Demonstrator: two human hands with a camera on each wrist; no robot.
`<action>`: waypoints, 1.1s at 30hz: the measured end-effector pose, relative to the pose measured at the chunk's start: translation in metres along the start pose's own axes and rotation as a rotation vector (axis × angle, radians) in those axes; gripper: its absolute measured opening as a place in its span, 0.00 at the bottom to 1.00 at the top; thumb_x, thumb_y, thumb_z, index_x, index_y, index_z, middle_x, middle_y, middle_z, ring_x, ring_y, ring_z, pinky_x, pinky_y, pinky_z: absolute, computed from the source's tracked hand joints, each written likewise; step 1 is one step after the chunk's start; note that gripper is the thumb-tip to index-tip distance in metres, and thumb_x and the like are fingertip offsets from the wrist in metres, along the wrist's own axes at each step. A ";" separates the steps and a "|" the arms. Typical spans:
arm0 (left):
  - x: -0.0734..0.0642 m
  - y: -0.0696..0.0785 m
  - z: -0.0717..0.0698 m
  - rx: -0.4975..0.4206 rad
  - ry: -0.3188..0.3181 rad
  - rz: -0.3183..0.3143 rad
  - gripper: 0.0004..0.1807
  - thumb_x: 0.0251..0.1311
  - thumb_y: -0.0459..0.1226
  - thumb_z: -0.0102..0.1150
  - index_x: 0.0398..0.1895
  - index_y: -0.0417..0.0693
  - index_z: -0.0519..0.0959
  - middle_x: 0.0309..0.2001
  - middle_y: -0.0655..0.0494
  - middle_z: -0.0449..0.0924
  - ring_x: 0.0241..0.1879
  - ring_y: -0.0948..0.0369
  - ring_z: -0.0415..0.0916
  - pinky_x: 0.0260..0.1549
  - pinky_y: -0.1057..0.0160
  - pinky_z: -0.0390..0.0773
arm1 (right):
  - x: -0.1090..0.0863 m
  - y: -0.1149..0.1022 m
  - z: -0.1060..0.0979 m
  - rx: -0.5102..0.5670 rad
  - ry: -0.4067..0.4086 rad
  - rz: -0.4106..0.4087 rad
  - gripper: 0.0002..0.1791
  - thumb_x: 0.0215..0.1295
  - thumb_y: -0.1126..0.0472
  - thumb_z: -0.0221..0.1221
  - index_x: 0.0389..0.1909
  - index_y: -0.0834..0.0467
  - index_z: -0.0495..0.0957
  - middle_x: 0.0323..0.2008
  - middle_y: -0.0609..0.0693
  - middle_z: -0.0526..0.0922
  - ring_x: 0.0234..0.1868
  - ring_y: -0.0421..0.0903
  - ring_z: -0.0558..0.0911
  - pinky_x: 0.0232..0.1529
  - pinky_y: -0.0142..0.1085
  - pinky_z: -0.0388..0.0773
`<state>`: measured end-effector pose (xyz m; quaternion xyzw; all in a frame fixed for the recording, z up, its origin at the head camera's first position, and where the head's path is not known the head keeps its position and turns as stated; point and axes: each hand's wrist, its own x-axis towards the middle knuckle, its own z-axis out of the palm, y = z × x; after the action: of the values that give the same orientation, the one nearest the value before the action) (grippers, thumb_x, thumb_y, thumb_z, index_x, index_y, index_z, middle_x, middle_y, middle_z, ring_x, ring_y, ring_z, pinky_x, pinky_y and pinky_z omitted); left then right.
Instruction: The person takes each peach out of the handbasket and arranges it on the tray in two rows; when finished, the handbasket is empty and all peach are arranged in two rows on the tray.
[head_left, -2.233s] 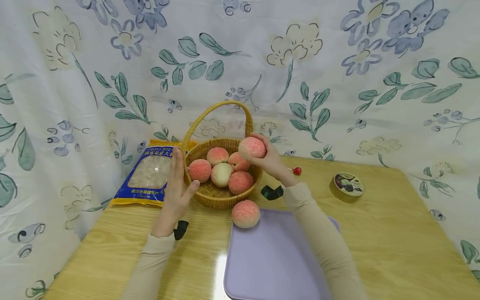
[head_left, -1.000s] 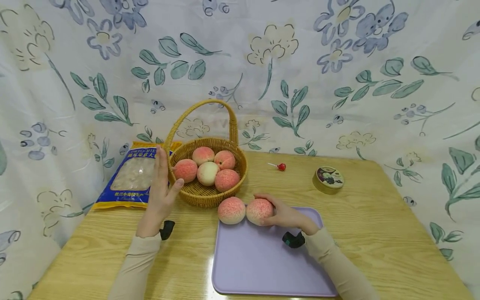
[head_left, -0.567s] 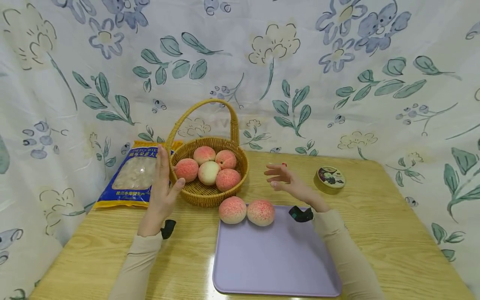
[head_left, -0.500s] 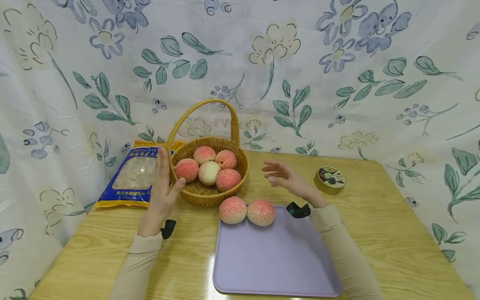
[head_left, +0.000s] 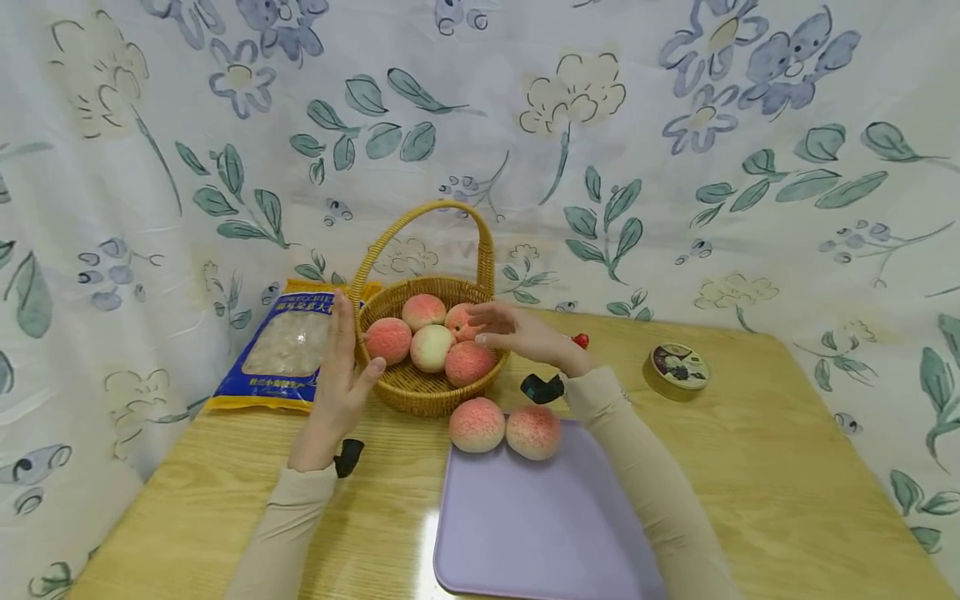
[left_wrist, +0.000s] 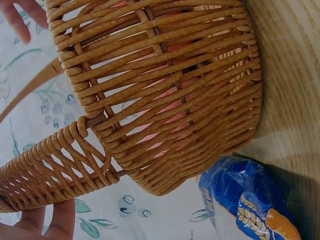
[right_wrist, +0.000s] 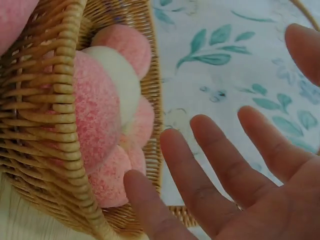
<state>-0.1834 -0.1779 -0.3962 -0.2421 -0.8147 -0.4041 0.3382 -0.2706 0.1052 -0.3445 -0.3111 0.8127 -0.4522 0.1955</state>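
A wicker basket (head_left: 423, 404) with a tall handle holds several pink peaches (head_left: 388, 341) and a pale cream one (head_left: 432, 347). My left hand (head_left: 337, 396) is upright at the basket's left side, fingers straight along the base of the handle; the left wrist view shows its fingertips behind the wicker handle (left_wrist: 55, 170). Over the basket's right rim reaches my right hand (head_left: 521, 333), fingers spread and nothing in them. It partly covers the rear right peach (head_left: 459, 321), close above the front right peach (right_wrist: 95, 110). Two more peaches (head_left: 477, 425) (head_left: 533, 432) sit side by side on the tray's far edge.
The lilac tray (head_left: 540, 525) lies in front of the basket. Left of the basket is a blue and yellow pasta bag (head_left: 288, 346). A round tin (head_left: 677, 371) and a red lollipop (head_left: 581, 340) are to the right. A floral curtain (head_left: 480, 125) hangs behind the table.
My right hand set a peach on the tray beside the other one, let go, rose, and moved left over the basket. My left hand has stayed at the basket's side.
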 end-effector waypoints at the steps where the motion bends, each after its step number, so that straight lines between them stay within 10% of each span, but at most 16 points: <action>1: 0.000 0.000 0.000 0.002 0.000 0.002 0.42 0.70 0.62 0.35 0.79 0.61 0.34 0.79 0.53 0.30 0.78 0.56 0.28 0.75 0.50 0.34 | 0.006 0.000 0.002 -0.023 -0.024 0.009 0.29 0.70 0.57 0.55 0.70 0.58 0.63 0.67 0.59 0.70 0.66 0.54 0.72 0.63 0.47 0.72; 20: 0.001 0.001 0.001 0.017 0.003 -0.015 0.41 0.69 0.64 0.34 0.78 0.66 0.33 0.79 0.47 0.30 0.78 0.53 0.29 0.74 0.42 0.36 | 0.056 0.022 0.029 -0.408 -0.266 -0.059 0.24 0.54 0.62 0.68 0.50 0.57 0.70 0.56 0.56 0.67 0.57 0.49 0.64 0.57 0.38 0.69; 33: 0.000 -0.002 0.002 0.009 0.016 0.008 0.40 0.70 0.62 0.34 0.78 0.66 0.34 0.79 0.50 0.31 0.78 0.53 0.29 0.74 0.45 0.35 | 0.023 0.012 0.001 0.025 -0.015 -0.074 0.28 0.60 0.65 0.61 0.63 0.59 0.67 0.62 0.56 0.70 0.55 0.51 0.75 0.53 0.39 0.75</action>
<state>-0.1853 -0.1772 -0.3979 -0.2408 -0.8128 -0.4007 0.3474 -0.2907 0.0934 -0.3559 -0.3421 0.7933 -0.4669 0.1886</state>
